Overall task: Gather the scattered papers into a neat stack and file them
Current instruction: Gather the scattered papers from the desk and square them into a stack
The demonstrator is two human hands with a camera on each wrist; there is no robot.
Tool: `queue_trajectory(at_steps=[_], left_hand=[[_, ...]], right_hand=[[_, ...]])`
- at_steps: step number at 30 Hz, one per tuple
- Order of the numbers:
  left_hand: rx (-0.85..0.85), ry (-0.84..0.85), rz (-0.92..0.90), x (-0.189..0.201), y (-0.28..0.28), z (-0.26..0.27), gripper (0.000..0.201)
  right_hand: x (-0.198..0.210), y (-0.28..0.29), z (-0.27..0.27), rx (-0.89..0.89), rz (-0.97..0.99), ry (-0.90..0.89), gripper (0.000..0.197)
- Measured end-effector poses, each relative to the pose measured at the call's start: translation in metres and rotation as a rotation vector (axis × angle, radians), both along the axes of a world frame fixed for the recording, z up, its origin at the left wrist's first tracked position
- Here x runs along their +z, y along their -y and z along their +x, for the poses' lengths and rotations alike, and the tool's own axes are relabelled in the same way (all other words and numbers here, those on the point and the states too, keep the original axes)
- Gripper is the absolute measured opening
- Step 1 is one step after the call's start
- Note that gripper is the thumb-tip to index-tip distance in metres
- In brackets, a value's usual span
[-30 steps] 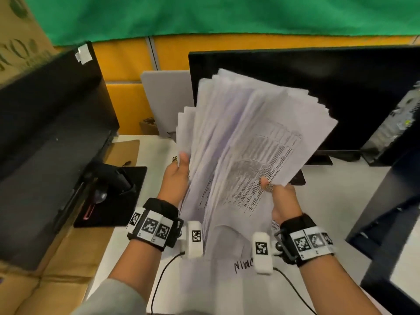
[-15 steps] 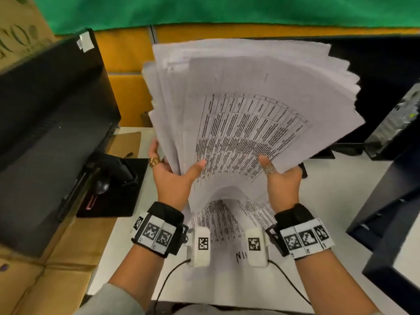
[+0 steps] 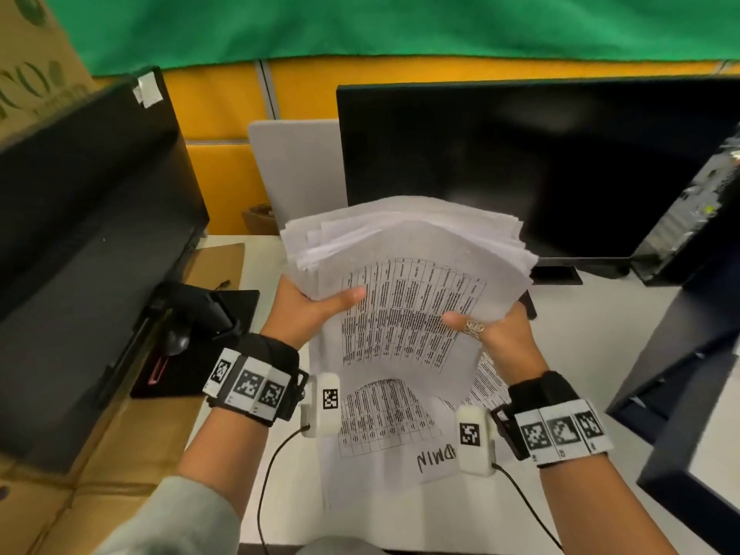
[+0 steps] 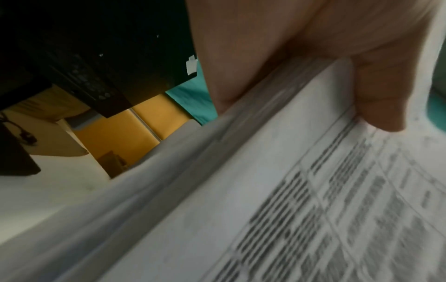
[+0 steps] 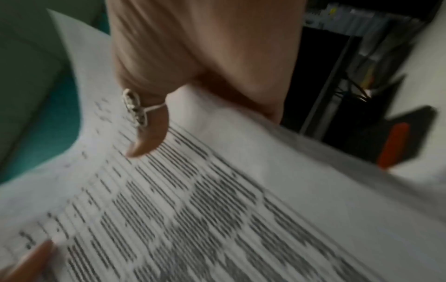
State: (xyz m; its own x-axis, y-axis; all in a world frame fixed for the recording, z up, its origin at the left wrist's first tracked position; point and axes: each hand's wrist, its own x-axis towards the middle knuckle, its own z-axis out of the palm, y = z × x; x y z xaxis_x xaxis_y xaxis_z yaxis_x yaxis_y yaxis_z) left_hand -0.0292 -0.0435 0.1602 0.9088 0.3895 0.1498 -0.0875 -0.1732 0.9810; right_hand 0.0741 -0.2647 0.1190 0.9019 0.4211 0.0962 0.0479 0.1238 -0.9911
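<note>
Both wrist views are blurred and filled almost wholly by paper and skin, so the printed table rows there cannot be read. In the head view the fingers of both hands are hidden behind the thick bundle of white printed paper sheets [image 3: 404, 270]; only the thumbs show on its front sheet. The left hand [image 3: 316, 310] grasps the bundle's left side, thumb pressed across the top page, and the right hand [image 3: 496, 334], wearing a silver ring on the thumb, clamps the right side. The bundle is held up above the white desk [image 3: 624, 314], its upper edges uneven and fanned, its lower part curling down toward more printed sheets lying flat on the desk [image 3: 384, 422], one with handwritten letters partly covered by the right wrist camera. The bundle hides the lower middle of the wide black monitor [image 3: 520, 162] behind it. A grey upright panel [image 3: 296, 166] stands beside that monitor. Another black monitor [image 3: 80, 234] fills the left side, above a black mat [image 3: 192, 354] and brown cardboard [image 3: 100, 474]
</note>
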Motion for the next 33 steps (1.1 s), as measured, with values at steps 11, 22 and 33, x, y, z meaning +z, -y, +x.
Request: queue_trajectory(at_steps=[11, 22, 33], left_hand=[[-0.005, 0.193, -0.006, 0.032, 0.005, 0.008, 0.085], [0.534, 0.36, -0.116, 0.032, 0.016, 0.011, 0.013], [0.601, 0.298, 0.018, 0.037, 0.021, 0.018, 0.022]], right_hand=[[0.075, -0.025, -0.011, -0.485, 0.116, 0.315, 0.031], [0.072, -0.013, 0.014, -0.322, 0.003, 0.186, 0.022], [0.071, -0.012, 0.014, -0.201, 0.094, 0.222, 0.016]])
